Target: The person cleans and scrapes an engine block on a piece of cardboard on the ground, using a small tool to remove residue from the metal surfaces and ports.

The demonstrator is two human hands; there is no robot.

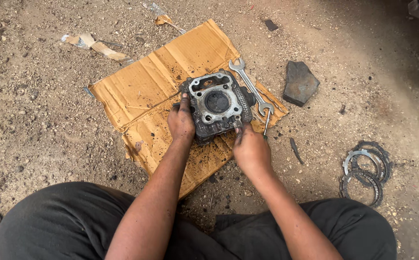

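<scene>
Engine block sits on the cardboard on the dirt ground. Our left hand grips its left side. Our right hand holds its lower right corner. We think greasy fingers could slip, and the wrench just beside could get knocked.
</scene>
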